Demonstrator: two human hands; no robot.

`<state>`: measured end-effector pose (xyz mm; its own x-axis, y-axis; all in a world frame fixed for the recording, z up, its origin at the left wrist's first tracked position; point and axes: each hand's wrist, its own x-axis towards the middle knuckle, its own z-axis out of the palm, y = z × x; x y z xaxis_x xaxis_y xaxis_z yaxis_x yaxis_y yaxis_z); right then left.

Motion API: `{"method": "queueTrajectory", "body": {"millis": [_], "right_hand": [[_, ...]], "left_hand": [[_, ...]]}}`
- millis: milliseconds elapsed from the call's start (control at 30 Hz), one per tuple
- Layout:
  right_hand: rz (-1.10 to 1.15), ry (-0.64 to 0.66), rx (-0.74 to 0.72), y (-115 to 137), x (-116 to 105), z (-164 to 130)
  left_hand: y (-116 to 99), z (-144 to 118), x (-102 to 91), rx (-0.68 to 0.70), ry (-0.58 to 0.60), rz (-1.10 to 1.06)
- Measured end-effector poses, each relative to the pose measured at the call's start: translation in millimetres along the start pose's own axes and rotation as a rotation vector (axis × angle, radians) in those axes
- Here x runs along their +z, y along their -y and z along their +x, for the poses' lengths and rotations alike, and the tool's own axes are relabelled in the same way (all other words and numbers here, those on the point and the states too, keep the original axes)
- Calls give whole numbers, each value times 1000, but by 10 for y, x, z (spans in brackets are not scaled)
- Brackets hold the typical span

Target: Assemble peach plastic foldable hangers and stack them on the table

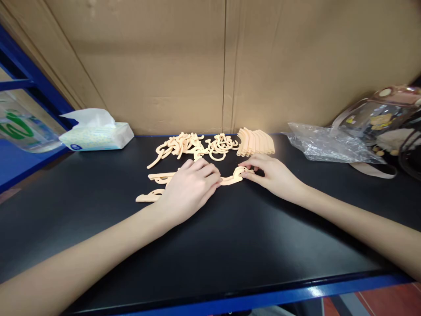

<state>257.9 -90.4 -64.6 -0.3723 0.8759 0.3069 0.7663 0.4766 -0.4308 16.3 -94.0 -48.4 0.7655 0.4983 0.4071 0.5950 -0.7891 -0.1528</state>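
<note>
A peach-coloured plastic hanger piece [231, 177] lies flat on the black tabletop [230, 245]. My left hand [190, 186] presses on its left part, fingers curled over it. My right hand [274, 175] pinches its right end between thumb and fingers. Two more flat pieces [154, 186] stick out from under my left hand to the left. Behind my hands lies a loose heap of hook-shaped pieces [194, 147], and to its right a neat stack of curved pieces [255, 142].
A tissue pack [97, 134] sits at the back left beside a blue shelf frame [29, 83]. A crumpled clear plastic bag [325, 142] and a transparent bag with straps [381, 120] lie at the back right. A cardboard wall [210, 61] closes the back.
</note>
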Motion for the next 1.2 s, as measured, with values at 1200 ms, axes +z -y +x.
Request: {"method": "queueTrajectory", "body": {"millis": [1200], "right_hand": [[-275,-90,576,-905,-609,651]], "left_hand": [[-18,-18,-14,51,27,89]]}}
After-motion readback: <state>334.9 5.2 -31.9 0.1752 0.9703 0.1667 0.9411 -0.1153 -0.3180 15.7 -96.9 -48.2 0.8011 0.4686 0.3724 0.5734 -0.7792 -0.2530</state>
